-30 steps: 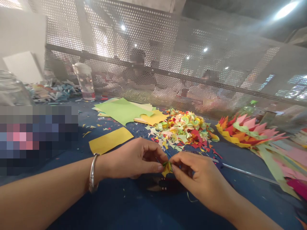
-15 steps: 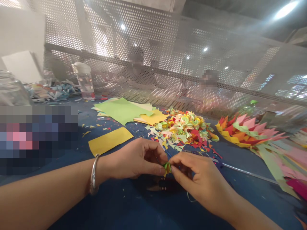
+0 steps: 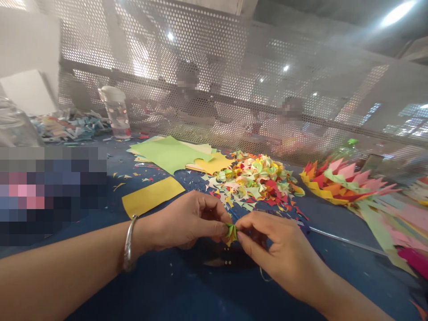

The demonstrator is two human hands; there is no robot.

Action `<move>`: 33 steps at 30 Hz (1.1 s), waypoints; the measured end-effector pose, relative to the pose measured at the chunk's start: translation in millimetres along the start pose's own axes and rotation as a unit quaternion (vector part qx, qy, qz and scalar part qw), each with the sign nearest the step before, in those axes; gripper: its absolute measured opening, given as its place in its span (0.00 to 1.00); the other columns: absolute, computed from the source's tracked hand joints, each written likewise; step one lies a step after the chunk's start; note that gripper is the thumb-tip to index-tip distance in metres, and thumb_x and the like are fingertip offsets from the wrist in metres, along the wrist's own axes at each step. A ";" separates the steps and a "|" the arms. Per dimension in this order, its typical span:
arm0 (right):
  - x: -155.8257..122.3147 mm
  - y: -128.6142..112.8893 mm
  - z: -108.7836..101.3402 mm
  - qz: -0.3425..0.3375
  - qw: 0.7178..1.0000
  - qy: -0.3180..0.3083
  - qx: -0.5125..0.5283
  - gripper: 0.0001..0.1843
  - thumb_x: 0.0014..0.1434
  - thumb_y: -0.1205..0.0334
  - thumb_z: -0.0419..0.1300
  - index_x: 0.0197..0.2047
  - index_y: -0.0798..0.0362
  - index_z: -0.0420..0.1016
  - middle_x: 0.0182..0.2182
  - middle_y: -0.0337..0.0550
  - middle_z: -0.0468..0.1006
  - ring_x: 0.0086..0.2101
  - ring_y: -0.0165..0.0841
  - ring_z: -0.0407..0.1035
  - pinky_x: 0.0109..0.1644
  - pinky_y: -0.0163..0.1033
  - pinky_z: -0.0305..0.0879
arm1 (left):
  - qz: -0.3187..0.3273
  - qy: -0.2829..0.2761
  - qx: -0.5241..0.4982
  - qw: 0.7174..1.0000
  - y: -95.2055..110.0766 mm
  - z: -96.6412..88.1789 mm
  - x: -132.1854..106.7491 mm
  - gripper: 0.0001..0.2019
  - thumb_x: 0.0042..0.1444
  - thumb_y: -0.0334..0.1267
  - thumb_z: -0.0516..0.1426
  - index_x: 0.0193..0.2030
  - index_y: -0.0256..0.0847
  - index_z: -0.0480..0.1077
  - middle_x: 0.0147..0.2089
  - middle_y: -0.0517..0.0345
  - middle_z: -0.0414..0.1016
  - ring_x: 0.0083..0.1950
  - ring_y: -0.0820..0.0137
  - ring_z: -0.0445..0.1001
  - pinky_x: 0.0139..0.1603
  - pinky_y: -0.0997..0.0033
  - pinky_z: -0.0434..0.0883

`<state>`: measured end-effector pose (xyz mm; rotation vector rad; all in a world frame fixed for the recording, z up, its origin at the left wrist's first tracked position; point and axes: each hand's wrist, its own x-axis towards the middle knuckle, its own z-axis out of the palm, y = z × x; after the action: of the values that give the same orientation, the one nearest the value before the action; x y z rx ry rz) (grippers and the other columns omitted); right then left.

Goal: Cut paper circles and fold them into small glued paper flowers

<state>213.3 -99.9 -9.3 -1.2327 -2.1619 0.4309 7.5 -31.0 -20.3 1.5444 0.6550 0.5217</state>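
Note:
My left hand (image 3: 187, 220) and my right hand (image 3: 277, 249) meet over the dark blue table (image 3: 167, 294), both pinching a small folded green and yellow paper piece (image 3: 231, 232) between thumb and fingertips. A metal bangle (image 3: 128, 243) sits on my left wrist. Just behind the hands lies a heap of small folded coloured paper pieces (image 3: 257, 178) with scraps around it. A dark object (image 3: 227, 256) lies on the table under the hands.
A yellow paper strip (image 3: 152, 195) and green and yellow sheets (image 3: 170, 154) lie at left centre. Pointed coloured paper garlands (image 3: 347, 183) spread at right beside a thin rod (image 3: 347, 243). A clear bottle (image 3: 115, 111) stands at the back. People sit behind the perforated screen (image 3: 234, 89).
The paper piece has been squeezed tighter between my fingertips, with less yellow hanging below. Both hands have stayed in place.

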 end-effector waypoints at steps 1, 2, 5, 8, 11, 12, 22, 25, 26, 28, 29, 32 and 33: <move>0.5 0.3 0.2 -0.001 1.000 0.001 -0.003 0.07 0.61 0.67 0.57 0.33 0.51 0.75 0.24 0.35 0.73 0.22 0.27 0.64 0.25 0.32 0.61 | 0.010 0.004 0.014 1.000 0.3 1.2 0.0 0.08 0.52 0.38 0.64 0.36 0.37 0.74 0.31 0.59 0.77 0.31 0.74 0.72 0.33 0.77 0.68; 0.9 0.6 0.5 -0.002 1.000 0.002 -0.007 0.06 0.62 0.67 0.57 0.33 0.51 0.74 0.24 0.35 0.72 0.22 0.27 0.64 0.26 0.32 0.61 | 0.020 0.009 0.025 0.999 0.5 2.3 -0.1 0.06 0.53 0.37 0.63 0.36 0.37 0.74 0.30 0.60 0.77 0.30 0.75 0.72 0.33 0.77 0.68; 1.4 1.5 1.4 -0.008 1.000 0.008 -0.013 0.06 0.63 0.66 0.57 0.34 0.51 0.73 0.24 0.35 0.72 0.23 0.28 0.64 0.26 0.33 0.61 | 0.042 0.030 0.024 0.998 -0.3 4.0 0.3 0.05 0.54 0.36 0.62 0.36 0.38 0.73 0.30 0.61 0.76 0.31 0.74 0.73 0.36 0.75 0.70; 1.2 2.0 1.5 -0.014 1.000 0.009 -0.012 0.06 0.63 0.65 0.57 0.34 0.51 0.73 0.24 0.34 0.72 0.23 0.28 0.64 0.27 0.33 0.61 | 0.046 0.037 0.001 0.998 -2.5 2.9 0.9 0.07 0.54 0.38 0.62 0.36 0.38 0.72 0.31 0.59 0.77 0.33 0.72 0.74 0.38 0.72 0.72; 0.3 1.9 1.1 -0.020 1.000 0.008 -0.010 0.07 0.63 0.66 0.57 0.33 0.52 0.73 0.24 0.34 0.72 0.23 0.27 0.64 0.27 0.33 0.61 | 0.034 0.036 -0.007 0.999 -3.8 1.6 0.7 0.08 0.53 0.39 0.63 0.37 0.38 0.72 0.31 0.58 0.78 0.33 0.71 0.75 0.37 0.72 0.72; -0.3 1.8 0.9 -0.021 1.000 0.007 -0.010 0.07 0.63 0.66 0.56 0.33 0.52 0.73 0.24 0.34 0.72 0.23 0.27 0.64 0.27 0.33 0.61 | 0.028 0.035 -0.012 0.999 -3.6 1.5 0.4 0.08 0.53 0.39 0.63 0.36 0.38 0.72 0.31 0.57 0.78 0.32 0.71 0.75 0.36 0.72 0.72; -1.1 -2.2 1.9 -0.055 0.998 0.009 -0.005 0.07 0.62 0.69 0.56 0.33 0.52 0.73 0.25 0.35 0.72 0.23 0.27 0.64 0.27 0.32 0.61 | -0.078 -0.006 -0.177 0.981 9.9 1.8 -2.5 0.05 0.48 0.33 0.65 0.32 0.36 0.75 0.26 0.61 0.78 0.28 0.76 0.76 0.28 0.81 0.68; -0.9 -2.6 1.5 -0.064 0.998 0.007 0.002 0.07 0.62 0.70 0.56 0.34 0.53 0.74 0.25 0.36 0.72 0.24 0.27 0.65 0.28 0.32 0.62 | -0.089 -0.007 -0.191 0.977 9.3 0.3 -1.1 0.05 0.48 0.32 0.65 0.33 0.36 0.76 0.27 0.60 0.78 0.28 0.75 0.77 0.27 0.81 0.67; -1.1 -2.7 1.4 -0.067 0.998 0.005 0.004 0.07 0.62 0.70 0.56 0.34 0.53 0.74 0.26 0.37 0.73 0.25 0.27 0.66 0.29 0.32 0.62 | -0.092 -0.009 -0.191 0.977 9.0 0.0 -0.7 0.05 0.48 0.32 0.65 0.33 0.36 0.76 0.27 0.60 0.78 0.28 0.75 0.77 0.27 0.81 0.67; -2.0 -2.7 1.5 -0.074 0.997 -0.002 0.008 0.07 0.62 0.70 0.56 0.35 0.53 0.75 0.27 0.38 0.74 0.26 0.28 0.67 0.30 0.32 0.63 | -0.095 -0.018 -0.185 0.978 9.0 -0.3 -0.1 0.06 0.48 0.31 0.65 0.34 0.37 0.75 0.29 0.61 0.78 0.28 0.76 0.76 0.28 0.82 0.67; -2.6 -2.7 1.9 -0.077 0.997 -0.006 0.010 0.07 0.62 0.70 0.56 0.36 0.53 0.75 0.28 0.38 0.75 0.27 0.28 0.67 0.30 0.33 0.63 | -0.097 -0.023 -0.179 0.979 9.1 -0.4 0.0 0.06 0.48 0.31 0.65 0.34 0.37 0.74 0.29 0.61 0.78 0.28 0.77 0.76 0.27 0.83 0.66; -4.4 -1.7 3.6 -0.074 0.997 -0.013 0.019 0.05 0.61 0.70 0.57 0.37 0.52 0.73 0.28 0.36 0.74 0.25 0.27 0.65 0.29 0.32 0.63 | -0.108 -0.041 -0.158 0.981 9.6 -1.0 -0.6 0.08 0.49 0.31 0.64 0.36 0.38 0.73 0.31 0.61 0.77 0.27 0.78 0.75 0.22 0.85 0.61; -4.9 -1.2 4.2 -0.068 0.997 -0.017 0.022 0.05 0.61 0.70 0.57 0.38 0.52 0.73 0.28 0.36 0.74 0.24 0.27 0.65 0.29 0.32 0.63 | -0.110 -0.047 -0.148 0.982 9.6 -1.2 -0.9 0.08 0.49 0.31 0.64 0.37 0.38 0.72 0.31 0.61 0.77 0.27 0.78 0.75 0.21 0.85 0.59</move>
<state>211.7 -104.6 -13.6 -1.0537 -2.2370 0.4421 6.9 -31.0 -10.5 1.1926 0.6341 0.3580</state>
